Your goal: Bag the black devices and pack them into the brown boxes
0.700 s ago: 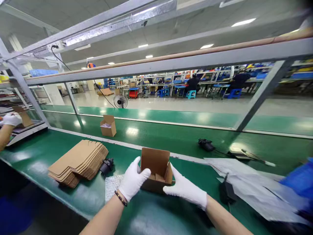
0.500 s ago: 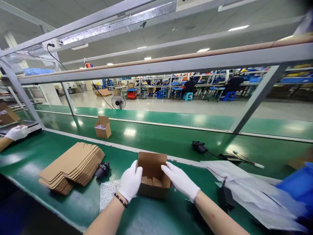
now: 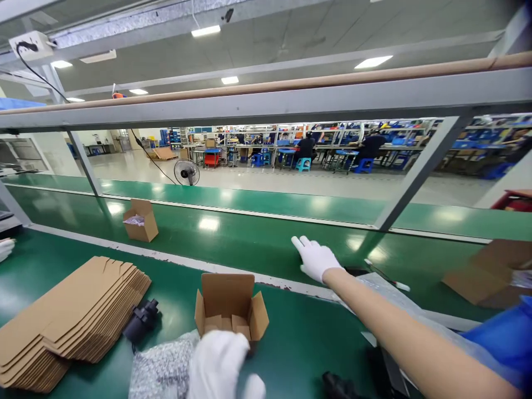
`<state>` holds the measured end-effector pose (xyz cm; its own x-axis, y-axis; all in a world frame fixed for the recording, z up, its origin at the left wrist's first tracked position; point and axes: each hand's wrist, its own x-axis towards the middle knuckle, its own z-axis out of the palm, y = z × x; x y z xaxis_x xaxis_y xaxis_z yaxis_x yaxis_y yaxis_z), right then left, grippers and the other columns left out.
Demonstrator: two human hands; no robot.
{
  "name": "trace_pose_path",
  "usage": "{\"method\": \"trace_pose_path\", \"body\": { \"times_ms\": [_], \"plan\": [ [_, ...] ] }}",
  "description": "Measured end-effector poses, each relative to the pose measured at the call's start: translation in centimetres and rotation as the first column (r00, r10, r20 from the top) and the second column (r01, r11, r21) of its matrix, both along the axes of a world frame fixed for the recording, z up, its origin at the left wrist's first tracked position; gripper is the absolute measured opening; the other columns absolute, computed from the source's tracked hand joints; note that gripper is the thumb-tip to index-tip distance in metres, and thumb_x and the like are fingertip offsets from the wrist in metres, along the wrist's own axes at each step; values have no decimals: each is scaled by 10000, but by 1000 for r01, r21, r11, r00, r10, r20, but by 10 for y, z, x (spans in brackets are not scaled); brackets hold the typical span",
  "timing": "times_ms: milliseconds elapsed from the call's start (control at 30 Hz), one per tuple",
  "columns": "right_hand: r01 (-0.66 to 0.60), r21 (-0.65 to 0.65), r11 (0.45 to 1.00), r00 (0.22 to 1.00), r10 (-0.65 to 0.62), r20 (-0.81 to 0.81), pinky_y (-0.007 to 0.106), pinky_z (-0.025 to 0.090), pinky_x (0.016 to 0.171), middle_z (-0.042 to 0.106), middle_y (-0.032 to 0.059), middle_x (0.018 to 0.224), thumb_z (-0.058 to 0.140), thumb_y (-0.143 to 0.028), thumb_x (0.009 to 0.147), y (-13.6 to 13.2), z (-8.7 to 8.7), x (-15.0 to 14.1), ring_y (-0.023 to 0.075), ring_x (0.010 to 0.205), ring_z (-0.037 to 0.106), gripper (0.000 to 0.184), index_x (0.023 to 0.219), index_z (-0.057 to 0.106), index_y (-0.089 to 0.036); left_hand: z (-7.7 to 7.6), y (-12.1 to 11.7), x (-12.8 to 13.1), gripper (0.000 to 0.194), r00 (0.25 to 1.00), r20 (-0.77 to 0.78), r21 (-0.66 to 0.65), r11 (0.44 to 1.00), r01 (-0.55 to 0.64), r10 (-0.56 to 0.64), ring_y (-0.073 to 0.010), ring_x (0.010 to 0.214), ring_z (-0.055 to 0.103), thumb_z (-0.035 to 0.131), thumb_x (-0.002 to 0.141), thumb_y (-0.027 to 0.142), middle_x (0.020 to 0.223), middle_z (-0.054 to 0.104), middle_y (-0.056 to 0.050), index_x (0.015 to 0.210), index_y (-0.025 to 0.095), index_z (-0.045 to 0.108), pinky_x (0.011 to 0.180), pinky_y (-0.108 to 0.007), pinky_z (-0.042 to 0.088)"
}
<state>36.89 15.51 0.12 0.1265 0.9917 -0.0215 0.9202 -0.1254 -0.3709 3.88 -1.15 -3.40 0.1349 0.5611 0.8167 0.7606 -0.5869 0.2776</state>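
My left hand, in a white glove, is at the bottom, thumb apart from its fingers. It overlaps the near side of an open cardboard box with its flaps up. Beside it lies a bubble-wrap packet. My right hand, gloved too, reaches over the green belt with fingers stretched forward. It covers the spot where a black pump-like part lay; whether it touches that part is hidden. Another black pump-like part rests left of the box.
Flat cardboard blanks are stacked at left. On the belt stand a filled open box and, at right, another open box. Plastic film and a black part lie near my right arm. A co-worker's gloved hand shows at the left edge.
Both hands have let go of the cardboard box, whose side flaps now spread. My right hand has moved forward over the belt; my left has dropped nearer. The view has shifted right.
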Motion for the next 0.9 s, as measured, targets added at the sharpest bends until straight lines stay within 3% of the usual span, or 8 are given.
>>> {"method": "trace_pose_path", "body": {
  "times_ms": [100,200,300,433,633,733,800,900],
  "plan": [
    [46,2,999,968,-45,246,663,171,1074,197,190,1574,600,-111,747,39,-18,35,446,1422,147,758,1456,353,-211,-22,12,22,235,971,-229,17,998,68,-63,-316,1048,606,579,791,276,1049,700,-60,1011,279,661,1049,-547,347],
    [30,-46,998,923,-10,386,608,327,1007,298,172,1525,608,-89,747,63,-43,42,425,1352,315,698,1404,427,-245,-32,36,18,249,943,-333,-32,999,-21,9,-331,1049,602,599,761,203,1000,722,-27,977,295,682,1111,-618,198],
    [-28,-97,995,895,68,441,473,477,826,437,182,1372,571,-86,788,75,-60,36,350,1138,533,535,1304,521,-218,-32,50,-1,377,925,-371,-76,990,-122,85,-387,1184,517,575,756,134,1130,699,-39,1077,302,680,1104,-658,146],
    [-164,-89,982,872,187,453,347,460,725,458,190,1272,509,-6,766,68,-54,32,237,924,615,561,1281,537,-229,-23,55,-20,483,892,-429,-131,968,-213,138,-421,1288,411,540,798,113,1301,615,-55,1232,308,629,1070,-686,179],
    [-456,-41,889,797,428,425,247,411,653,425,72,1311,508,-85,822,-13,2,-3,135,822,581,562,1306,487,-370,-11,59,-30,508,890,-406,-228,920,-320,209,-388,1343,370,468,885,132,1363,572,-61,1363,291,533,1088,-693,186],
    [-714,-42,699,609,650,455,233,352,554,475,64,1214,534,-81,761,-75,30,-49,141,751,547,528,1227,515,-330,-8,62,-29,495,892,-397,-242,913,-329,216,-399,1348,371,459,891,129,1357,581,-74,1357,272,546,1090,-702,186],
    [-807,-57,588,506,737,448,241,345,547,510,68,1117,556,-106,747,-116,36,-87,154,733,545,465,1170,534,-297,-6,61,-27,510,894,-400,-240,919,-314,201,-409,1364,355,461,884,113,1383,562,-83,1366,259,539,1092,-697,203],
    [-853,-108,510,429,805,409,259,360,525,548,86,1042,614,-186,722,-166,23,-143,176,678,552,427,1139,553,-260,5,49,-25,533,919,-353,-208,943,-261,177,-399,1424,260,454,883,93,1466,478,-98,1398,224,498,1122,-675,192]
  ]
}}
